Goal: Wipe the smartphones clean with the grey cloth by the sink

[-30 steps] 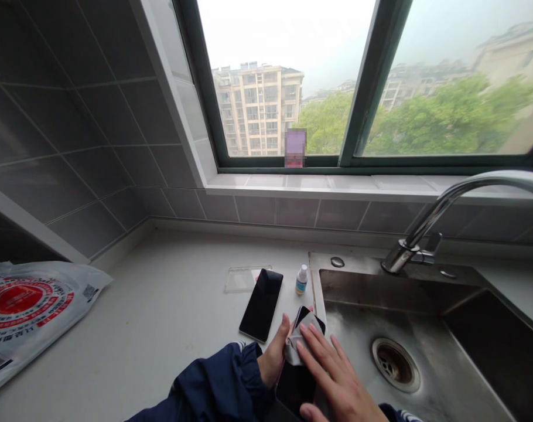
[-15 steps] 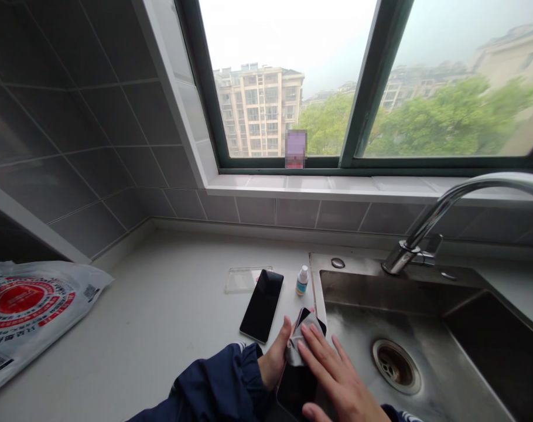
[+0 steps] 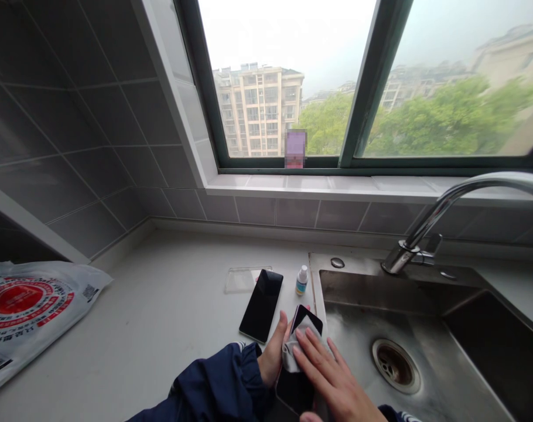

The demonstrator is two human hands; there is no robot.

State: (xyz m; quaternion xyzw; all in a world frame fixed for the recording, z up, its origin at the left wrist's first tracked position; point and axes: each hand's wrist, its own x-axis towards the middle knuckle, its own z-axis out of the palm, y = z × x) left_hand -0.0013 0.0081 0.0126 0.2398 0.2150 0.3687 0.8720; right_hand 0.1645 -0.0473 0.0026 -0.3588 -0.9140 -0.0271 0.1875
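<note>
My left hand [image 3: 274,354] grips a black-screened smartphone [image 3: 295,389] by its left side, thumb along the edge and the other fingers mostly hidden behind it. Over the screen, my right hand [image 3: 332,375] presses a small grey cloth [image 3: 290,356] flat with its fingertips. A second black phone [image 3: 262,306] lies face up on the counter, just left of my hands. Behind it rests a clear phone case [image 3: 241,280], partly covered by that phone. Beyond the held phone a small white-capped bottle [image 3: 301,280] with a blue and yellow label stands upright.
To the right is a steel sink [image 3: 354,328] with a round drain and a curved chrome faucet [image 3: 429,220]. A white plastic bag [image 3: 68,290] with red print lies on the white counter [image 3: 130,351] at left. A window spans the back wall.
My right hand and the cloth have slid a little down the screen toward me, uncovering more of the phone's top end. My left hand keeps its grip.
</note>
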